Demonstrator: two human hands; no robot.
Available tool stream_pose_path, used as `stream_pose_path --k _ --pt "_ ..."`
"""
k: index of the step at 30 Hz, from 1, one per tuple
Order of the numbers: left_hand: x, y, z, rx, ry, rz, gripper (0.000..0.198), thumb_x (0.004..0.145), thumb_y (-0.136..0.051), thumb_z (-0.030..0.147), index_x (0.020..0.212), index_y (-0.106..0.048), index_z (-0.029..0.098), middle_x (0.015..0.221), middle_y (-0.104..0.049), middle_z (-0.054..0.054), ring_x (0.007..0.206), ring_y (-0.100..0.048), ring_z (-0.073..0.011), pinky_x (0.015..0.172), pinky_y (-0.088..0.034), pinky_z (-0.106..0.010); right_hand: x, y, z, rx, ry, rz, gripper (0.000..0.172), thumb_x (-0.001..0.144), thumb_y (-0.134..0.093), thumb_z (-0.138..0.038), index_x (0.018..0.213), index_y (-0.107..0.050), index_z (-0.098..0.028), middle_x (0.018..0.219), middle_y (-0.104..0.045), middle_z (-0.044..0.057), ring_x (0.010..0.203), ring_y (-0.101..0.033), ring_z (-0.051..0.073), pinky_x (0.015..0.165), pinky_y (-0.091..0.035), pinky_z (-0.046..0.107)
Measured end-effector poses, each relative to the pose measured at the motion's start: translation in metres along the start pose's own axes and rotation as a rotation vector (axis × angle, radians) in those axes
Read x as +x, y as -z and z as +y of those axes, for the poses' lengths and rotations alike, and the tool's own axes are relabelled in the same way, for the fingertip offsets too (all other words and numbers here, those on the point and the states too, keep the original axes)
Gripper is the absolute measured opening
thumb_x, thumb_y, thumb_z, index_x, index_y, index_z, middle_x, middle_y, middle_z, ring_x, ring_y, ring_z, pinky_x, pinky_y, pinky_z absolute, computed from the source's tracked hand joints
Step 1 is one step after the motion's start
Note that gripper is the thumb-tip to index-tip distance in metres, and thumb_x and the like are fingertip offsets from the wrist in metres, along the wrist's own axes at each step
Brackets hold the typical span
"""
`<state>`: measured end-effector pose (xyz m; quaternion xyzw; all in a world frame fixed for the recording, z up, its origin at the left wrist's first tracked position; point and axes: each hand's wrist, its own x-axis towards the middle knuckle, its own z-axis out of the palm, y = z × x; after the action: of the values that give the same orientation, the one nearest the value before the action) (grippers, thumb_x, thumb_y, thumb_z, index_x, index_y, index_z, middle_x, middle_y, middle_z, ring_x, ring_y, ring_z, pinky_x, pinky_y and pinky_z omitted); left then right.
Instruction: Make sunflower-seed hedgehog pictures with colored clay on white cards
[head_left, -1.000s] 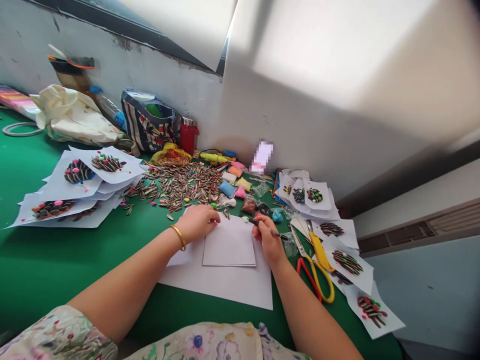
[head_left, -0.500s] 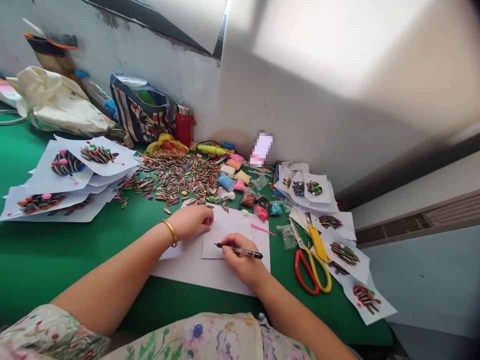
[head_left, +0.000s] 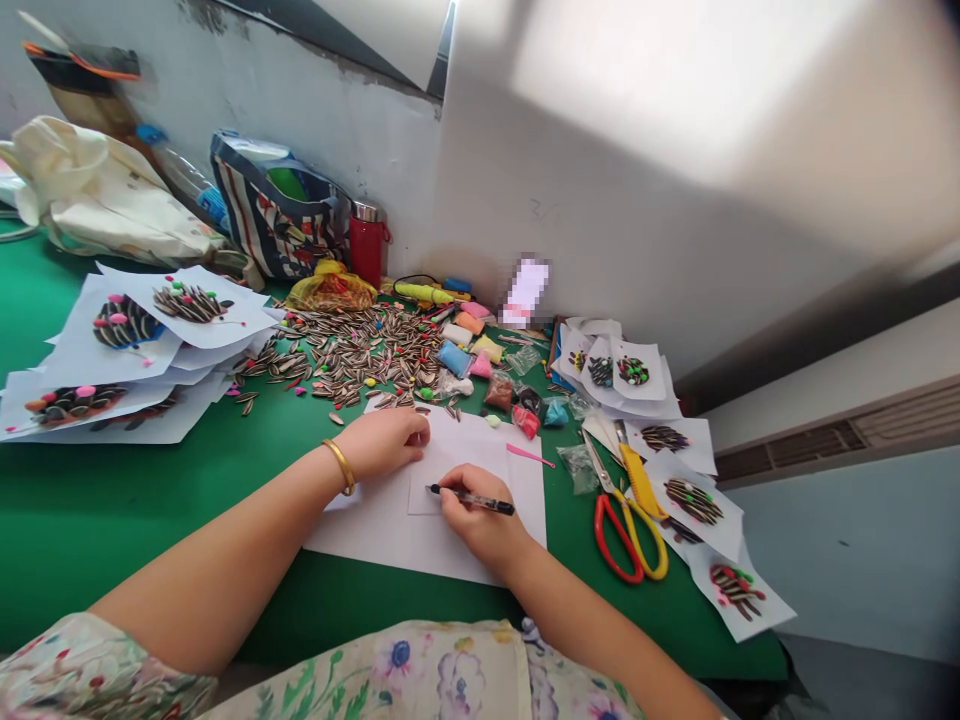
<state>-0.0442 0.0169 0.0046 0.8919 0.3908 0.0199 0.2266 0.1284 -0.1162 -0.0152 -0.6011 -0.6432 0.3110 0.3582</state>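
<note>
My right hand (head_left: 480,515) grips a black pen (head_left: 480,500), its tip on or just over a small white sheet (head_left: 420,498). That sheet lies on a larger white sheet of paper (head_left: 375,540). With fingers curled loosely, my left hand (head_left: 386,443) rests on the upper left part of the paper; nothing shows in it. A gold bangle (head_left: 341,467) circles the left wrist. Just beyond the paper spreads a heap of striped sunflower seeds (head_left: 375,350). To the right of my right hand lies a thin pink plastic tool (head_left: 531,456).
Red-and-yellow scissors (head_left: 626,520) and a yellow utility knife (head_left: 641,483) lie at right. Seed-decorated papers (head_left: 694,500) line the right edge; another stack (head_left: 172,340) is at left. Coloured clay packets (head_left: 455,358), a red flask (head_left: 367,243) and a striped bag (head_left: 277,215) stand toward the wall.
The right hand and pen have shifted very slightly left over the small sheet. The left hand stays in place on the paper. The whole view has tilted a little.
</note>
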Motion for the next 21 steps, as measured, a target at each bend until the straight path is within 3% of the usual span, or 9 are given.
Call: stream_pose_path --k 21 --pt "0.0001 -0.0004 0.0015 -0.009 0.016 0.006 0.016 0.073 -0.068 0.028 0.089 -0.067 0.022 0.091 -0.068 -0.003 0.080 -0.062 -0.0192 0.066 -0.043 -0.026 0.0019 0.0029 -0.0022 -0.049 0.002 0.030 0.009 0.082 -0.056 -0.021 0.081 -0.065 -0.023 0.076 -0.065 0.000 0.071 -0.058 0.016 0.068 -0.045 0.028"
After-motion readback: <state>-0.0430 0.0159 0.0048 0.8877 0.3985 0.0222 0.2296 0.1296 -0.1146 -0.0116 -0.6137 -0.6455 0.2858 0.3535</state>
